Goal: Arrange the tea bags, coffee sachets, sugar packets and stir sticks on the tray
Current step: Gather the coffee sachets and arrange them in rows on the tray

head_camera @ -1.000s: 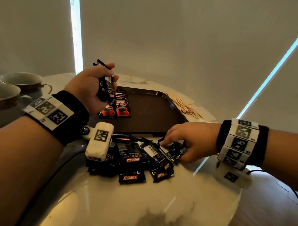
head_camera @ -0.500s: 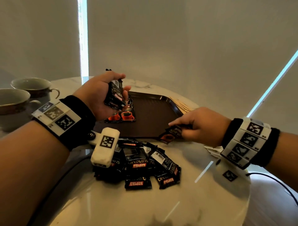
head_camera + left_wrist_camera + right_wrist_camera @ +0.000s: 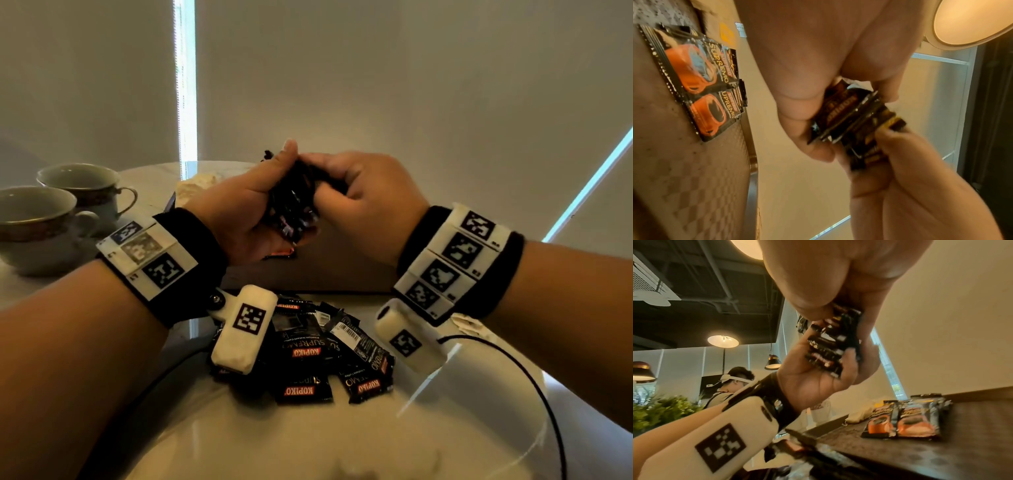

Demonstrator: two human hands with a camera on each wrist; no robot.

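Clutching glossy flat sachets (image 3: 291, 202) in both hands.

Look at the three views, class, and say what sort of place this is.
Probably a café or an office pantry: pendant lamps under an open dark ceiling with an air-conditioning unit, teacups on a round marble table, and coffee sachets heaped beside a serving tray.

Loose sachets (image 3: 308, 356) crowd the tray's (image 3: 342, 270) near edge; cups (image 3: 44, 222) flank left

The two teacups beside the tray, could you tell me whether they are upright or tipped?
Upright: both teacups stand on the table, rims up.
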